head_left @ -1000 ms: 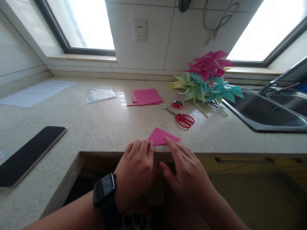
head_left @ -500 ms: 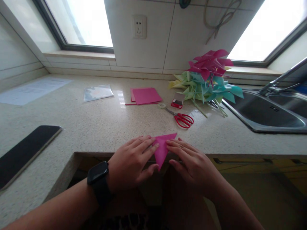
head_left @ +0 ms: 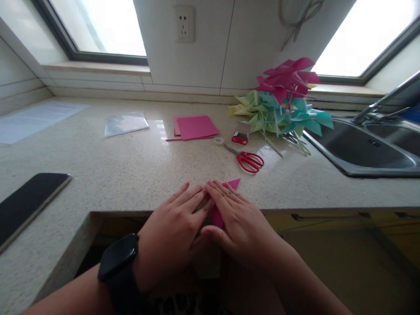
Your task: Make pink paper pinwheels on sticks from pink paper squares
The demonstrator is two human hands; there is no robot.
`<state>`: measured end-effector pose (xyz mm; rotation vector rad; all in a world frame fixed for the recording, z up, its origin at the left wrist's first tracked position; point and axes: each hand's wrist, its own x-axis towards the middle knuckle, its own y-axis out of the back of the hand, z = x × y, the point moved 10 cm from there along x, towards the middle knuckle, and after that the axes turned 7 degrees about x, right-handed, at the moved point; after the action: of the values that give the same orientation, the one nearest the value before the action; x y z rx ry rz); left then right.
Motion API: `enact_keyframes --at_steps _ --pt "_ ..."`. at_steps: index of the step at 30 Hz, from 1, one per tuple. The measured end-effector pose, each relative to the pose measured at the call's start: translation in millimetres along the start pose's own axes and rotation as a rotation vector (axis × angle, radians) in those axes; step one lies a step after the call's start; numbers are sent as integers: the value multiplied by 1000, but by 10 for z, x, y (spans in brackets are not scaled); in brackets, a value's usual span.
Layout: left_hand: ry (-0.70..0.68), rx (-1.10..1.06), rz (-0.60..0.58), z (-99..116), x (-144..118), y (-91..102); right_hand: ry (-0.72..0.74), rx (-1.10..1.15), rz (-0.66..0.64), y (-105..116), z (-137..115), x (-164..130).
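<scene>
Both hands have closed in over the folded pink paper (head_left: 233, 184) since a moment ago, left hand (head_left: 170, 232) and right hand (head_left: 241, 227) pressing it flat-fingered against the counter (head_left: 131, 170) edge, creasing the fold.

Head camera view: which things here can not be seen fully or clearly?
- Folded pink paper triangle: mostly covered by the left hand and right hand; only one corner and a sliver show.
- Black flat phone: cut off by the left edge.
- Steel sink: cut off by the right edge.
- White printed sheet: text too small to read.
- Small red box: label too small.
</scene>
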<state>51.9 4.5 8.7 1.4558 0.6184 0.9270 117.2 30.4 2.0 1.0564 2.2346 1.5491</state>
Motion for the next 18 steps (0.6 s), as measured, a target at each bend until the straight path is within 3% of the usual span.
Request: enact_keyframes --at_steps 10,18 --pt "38 3 -8 -7 22 46 -59 -35 58 153 192 -74" --pt "44 21 -12 -21 5 42 -128 -89 102 315 487 -208"
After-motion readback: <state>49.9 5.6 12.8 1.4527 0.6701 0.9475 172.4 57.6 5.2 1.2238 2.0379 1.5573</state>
